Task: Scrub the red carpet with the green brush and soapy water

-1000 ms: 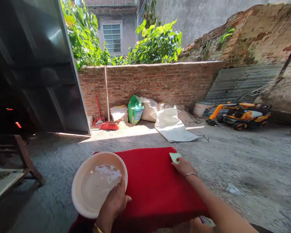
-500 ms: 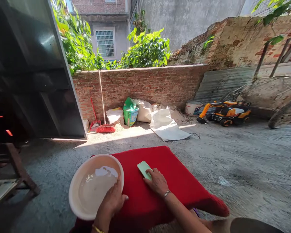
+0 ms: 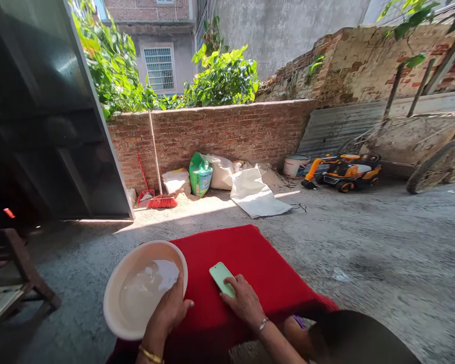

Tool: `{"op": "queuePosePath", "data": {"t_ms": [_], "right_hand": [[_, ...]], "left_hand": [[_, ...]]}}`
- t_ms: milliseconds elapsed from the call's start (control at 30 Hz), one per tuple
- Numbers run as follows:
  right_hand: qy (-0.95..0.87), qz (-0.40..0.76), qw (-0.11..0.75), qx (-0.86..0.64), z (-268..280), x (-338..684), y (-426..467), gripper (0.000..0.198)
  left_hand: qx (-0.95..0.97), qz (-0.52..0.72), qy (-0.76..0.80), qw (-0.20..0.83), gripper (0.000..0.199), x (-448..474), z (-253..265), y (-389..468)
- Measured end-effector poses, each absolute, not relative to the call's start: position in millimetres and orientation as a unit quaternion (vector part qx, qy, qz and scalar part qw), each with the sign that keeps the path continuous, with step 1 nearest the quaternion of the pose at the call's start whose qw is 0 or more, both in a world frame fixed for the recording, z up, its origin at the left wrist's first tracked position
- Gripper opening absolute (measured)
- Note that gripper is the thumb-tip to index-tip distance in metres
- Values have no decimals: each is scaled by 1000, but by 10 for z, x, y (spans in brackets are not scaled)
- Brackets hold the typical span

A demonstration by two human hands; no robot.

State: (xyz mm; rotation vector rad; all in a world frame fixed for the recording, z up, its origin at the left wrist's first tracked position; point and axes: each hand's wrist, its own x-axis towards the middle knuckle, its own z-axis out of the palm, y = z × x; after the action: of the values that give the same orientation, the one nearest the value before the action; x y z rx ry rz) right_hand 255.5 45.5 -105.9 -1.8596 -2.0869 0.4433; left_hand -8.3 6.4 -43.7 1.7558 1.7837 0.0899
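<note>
A pale, wide basin [image 3: 111,313] with clear water in it stands at the left end of a red cloth-covered table [image 3: 227,242]. My left hand [image 3: 170,308] grips the basin's right rim, fingers along the inner wall and thumb outside. On the red cloth lies a light green smartphone [image 3: 220,275], its flat side facing up. My right hand [image 3: 244,301] holds the phone's near end between thumb and fingers. The palm hides part of that end.
A wooden chair [image 3: 26,268] is at the left, below a dark metal door [image 3: 53,126]. Near the brick wall [image 3: 227,126] are a red broom [image 3: 162,201], several sacks [image 3: 220,172], a bucket [image 3: 296,166] and a toy excavator [image 3: 345,174]. A dark rounded shape [image 3: 367,338] fills the lower right.
The phone and my right hand have shifted slightly toward me on the cloth. My left hand stays on the basin rim, and the water's reflections differ. The camera view has turned slightly right.
</note>
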Motion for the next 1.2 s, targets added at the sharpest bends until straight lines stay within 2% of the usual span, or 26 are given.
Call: {"op": "queuePosePath", "data": {"t_ms": [100, 367, 533, 733, 1033, 1200], "right_hand": [[-732, 159, 132, -649, -1003, 2513, 428, 28], [-634, 94, 131, -757, -856, 3521, 605, 34], [-706, 147, 168, -672, -1000, 3011, 395, 33], [-802, 208, 127, -546, -1063, 2203, -43, 44], [-707, 148, 103, -684, -902, 3083, 407, 33], [-736, 194, 161, -628, -944, 2781, 193, 31]], "left_hand": [[663, 40, 679, 312, 109, -97, -421, 59], [665, 61, 673, 317, 111, -83, -453, 91], [658, 71, 676, 323, 109, -82, -445, 79], [666, 62, 674, 314, 112, -78, -390, 56], [658, 43, 678, 323, 103, -49, -315, 41], [652, 34, 684, 325, 104, -42, -271, 24]]}}
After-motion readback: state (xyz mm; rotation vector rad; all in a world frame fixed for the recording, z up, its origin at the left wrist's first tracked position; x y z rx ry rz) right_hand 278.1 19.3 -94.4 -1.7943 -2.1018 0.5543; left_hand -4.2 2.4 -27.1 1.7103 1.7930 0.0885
